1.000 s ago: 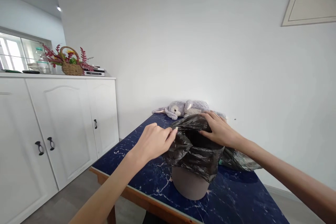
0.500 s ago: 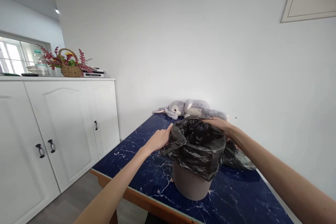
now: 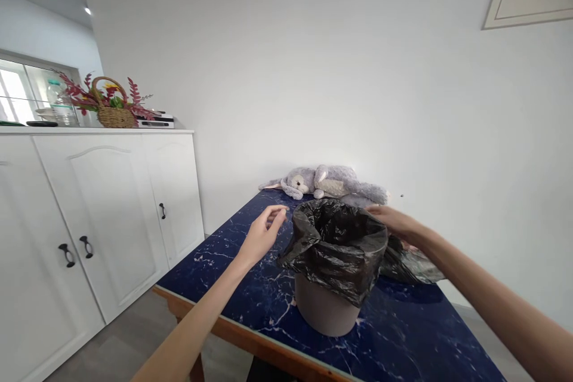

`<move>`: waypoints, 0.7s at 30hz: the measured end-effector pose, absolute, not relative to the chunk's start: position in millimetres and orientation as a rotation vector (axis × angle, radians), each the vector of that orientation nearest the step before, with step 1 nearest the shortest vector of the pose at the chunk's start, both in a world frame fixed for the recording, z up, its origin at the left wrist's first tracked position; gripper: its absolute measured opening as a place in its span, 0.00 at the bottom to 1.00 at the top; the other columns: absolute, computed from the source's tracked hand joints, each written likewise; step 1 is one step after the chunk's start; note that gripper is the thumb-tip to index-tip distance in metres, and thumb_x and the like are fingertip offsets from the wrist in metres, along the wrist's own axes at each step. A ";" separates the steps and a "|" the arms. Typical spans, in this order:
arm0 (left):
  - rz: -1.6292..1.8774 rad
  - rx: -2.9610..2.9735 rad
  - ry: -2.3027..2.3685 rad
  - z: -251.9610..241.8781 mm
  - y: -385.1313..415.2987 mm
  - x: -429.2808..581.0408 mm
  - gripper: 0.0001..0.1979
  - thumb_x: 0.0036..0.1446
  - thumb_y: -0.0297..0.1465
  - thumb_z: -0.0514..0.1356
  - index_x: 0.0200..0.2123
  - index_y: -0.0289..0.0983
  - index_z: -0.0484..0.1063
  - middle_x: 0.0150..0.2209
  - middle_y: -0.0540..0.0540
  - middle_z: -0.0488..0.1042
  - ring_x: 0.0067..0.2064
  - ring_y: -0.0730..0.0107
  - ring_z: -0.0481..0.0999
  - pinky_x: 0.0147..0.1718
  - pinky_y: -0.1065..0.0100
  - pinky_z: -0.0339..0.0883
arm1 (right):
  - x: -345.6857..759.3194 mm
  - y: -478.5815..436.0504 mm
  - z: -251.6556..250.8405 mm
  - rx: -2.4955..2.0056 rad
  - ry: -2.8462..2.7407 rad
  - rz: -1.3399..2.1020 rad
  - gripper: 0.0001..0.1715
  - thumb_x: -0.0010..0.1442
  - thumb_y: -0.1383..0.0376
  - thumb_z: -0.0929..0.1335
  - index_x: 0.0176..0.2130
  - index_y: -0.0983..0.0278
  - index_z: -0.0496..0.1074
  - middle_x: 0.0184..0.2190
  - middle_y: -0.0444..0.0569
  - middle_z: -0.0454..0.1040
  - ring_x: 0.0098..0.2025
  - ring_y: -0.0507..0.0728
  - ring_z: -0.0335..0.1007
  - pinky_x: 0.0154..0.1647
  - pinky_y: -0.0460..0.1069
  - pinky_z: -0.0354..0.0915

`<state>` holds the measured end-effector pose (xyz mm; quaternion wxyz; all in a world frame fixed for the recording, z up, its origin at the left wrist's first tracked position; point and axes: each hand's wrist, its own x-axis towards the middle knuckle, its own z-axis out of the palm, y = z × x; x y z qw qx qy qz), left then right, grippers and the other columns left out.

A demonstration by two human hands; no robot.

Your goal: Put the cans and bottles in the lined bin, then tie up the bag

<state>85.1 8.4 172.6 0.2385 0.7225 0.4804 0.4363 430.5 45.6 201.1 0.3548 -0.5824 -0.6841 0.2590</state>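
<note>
From where I stand, a plain white wall [image 3: 268, 71] rises behind the dark-blue marble-patterned table [image 3: 210, 256]. At left, white panelled cabinets [image 3: 110, 191] stand on grey floor [image 3: 119, 343], with a bright window [image 3: 15, 92] beyond.

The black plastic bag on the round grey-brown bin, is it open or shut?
Open. The bag gapes at the top, its edge hanging outside the bin.

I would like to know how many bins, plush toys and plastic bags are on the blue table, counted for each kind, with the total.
Bin: 1
Plush toy: 1
Plastic bags: 2 (black liner over the bin, dark bag to its right)
Total: 4
</note>
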 end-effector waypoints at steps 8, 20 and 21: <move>0.970 1.948 0.929 135.4 -23.9 102.2 0.65 0.58 0.53 0.71 0.79 0.48 0.24 0.80 0.37 0.42 0.78 0.39 0.47 0.73 0.40 0.53 | 417.7 -40.8 227.3 -1.130 -2.119 0.377 0.31 0.70 0.41 0.66 0.61 0.54 0.76 0.64 0.53 0.75 0.62 0.68 0.74 0.55 0.58 0.75; 0.943 1.863 1.165 38.8 -9.4 66.7 0.45 0.66 0.54 0.61 0.78 0.51 0.46 0.78 0.41 0.53 0.76 0.45 0.56 0.71 0.43 0.59 | 395.1 -55.5 214.7 -1.137 -2.636 -0.209 0.22 0.75 0.48 0.66 0.40 0.60 0.80 0.24 0.45 0.78 0.24 0.56 0.74 0.25 0.49 0.58; 0.979 1.800 1.246 31.4 -6.3 63.4 0.39 0.68 0.54 0.59 0.76 0.49 0.52 0.76 0.39 0.59 0.74 0.45 0.61 0.70 0.44 0.61 | 399.2 -57.7 214.7 -1.149 -2.627 -0.227 0.23 0.75 0.48 0.65 0.40 0.60 0.79 0.24 0.45 0.78 0.24 0.57 0.74 0.25 0.49 0.58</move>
